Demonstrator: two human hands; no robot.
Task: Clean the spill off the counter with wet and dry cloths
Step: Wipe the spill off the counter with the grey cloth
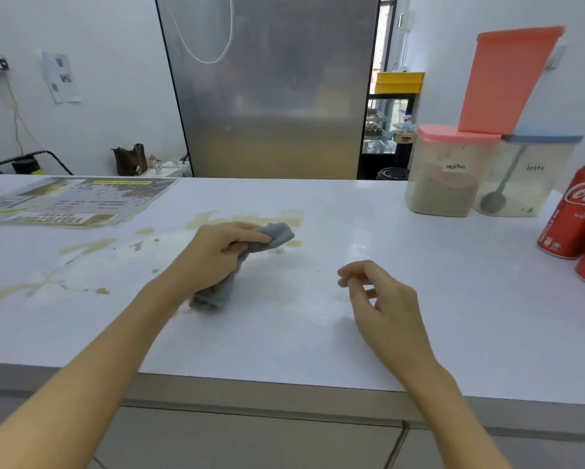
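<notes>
A long white laminate counter (402,299) runs in front of a brushed steel panel (270,86), streaked with tan, coffee-coloured spill (213,219) that stretches leftward in splashes and drips toward a printed laminated menu sheet (74,203). The left hand (216,250) grips a crumpled grey cloth (274,235) pressed to the counter at the edge of the spill, while the right hand (382,299) hovers just above the surface nearby, fingers loosely curled and holding nothing. At the far right stand a pink-lidded clear tub labelled mocha (450,174), a blue-lidded tub labelled latte (531,177) with a spoon inside, and a red cola can (575,214).
</notes>
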